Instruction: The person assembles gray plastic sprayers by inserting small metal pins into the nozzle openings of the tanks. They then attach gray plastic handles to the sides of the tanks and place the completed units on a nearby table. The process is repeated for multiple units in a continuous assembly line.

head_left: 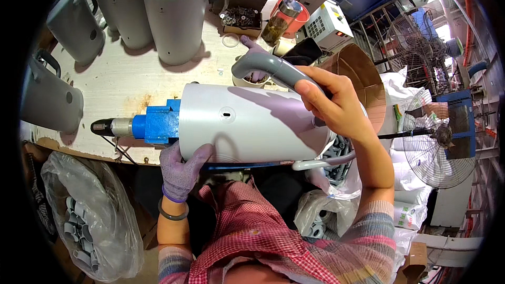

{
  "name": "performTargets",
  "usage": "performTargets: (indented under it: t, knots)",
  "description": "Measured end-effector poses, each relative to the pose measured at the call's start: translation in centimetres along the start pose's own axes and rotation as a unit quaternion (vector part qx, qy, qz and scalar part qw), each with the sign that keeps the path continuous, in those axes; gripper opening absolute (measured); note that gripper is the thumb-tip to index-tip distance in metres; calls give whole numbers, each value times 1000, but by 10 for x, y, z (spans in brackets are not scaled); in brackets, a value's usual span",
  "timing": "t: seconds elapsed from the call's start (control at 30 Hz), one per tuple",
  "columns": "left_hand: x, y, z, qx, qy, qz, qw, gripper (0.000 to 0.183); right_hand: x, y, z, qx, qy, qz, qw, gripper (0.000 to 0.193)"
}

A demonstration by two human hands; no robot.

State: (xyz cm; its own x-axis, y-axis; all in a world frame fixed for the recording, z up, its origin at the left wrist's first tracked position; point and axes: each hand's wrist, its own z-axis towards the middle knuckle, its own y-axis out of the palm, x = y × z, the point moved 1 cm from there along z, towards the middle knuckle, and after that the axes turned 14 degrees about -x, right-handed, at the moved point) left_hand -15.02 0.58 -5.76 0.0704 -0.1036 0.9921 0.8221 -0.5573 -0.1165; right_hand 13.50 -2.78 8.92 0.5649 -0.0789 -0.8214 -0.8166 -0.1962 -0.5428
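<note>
A light grey, tapering metal canister body (252, 121) lies on its side at the table's front edge, with a small slotted hole facing up. Its left end meets a blue clamp-like fixture (162, 125) on the table. My left hand (181, 171), in a purple glove, grips the canister's lower left end; its fingers go out of sight under the wall. In my bare right hand (334, 100) is a curved dark grey handle (273, 68), held above the canister's right part. The handle's lower end is partly hidden by my hand. A thin grey bar (323, 163) sticks out by the canister's lower right.
Several similar grey canisters (176, 16) stand at the table's back and left. Behind the handle are a cup of screws (256, 78), a loose purple glove (252, 44) and a jar (281, 21). Bags of grey parts (87, 221) flank me; a fan (439, 137) stands right.
</note>
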Motion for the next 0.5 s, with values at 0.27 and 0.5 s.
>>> performTargets:
  t: [0.27, 0.5]
  knots:
    - [0, -3, 0, -20, -13, 70, 997, 31, 12, -7, -3, 19, 7, 53, 998, 38]
    - [-2, -1, 0, -10, -11, 64, 998, 31, 6, 0, -2, 17, 4, 4, 1000, 37]
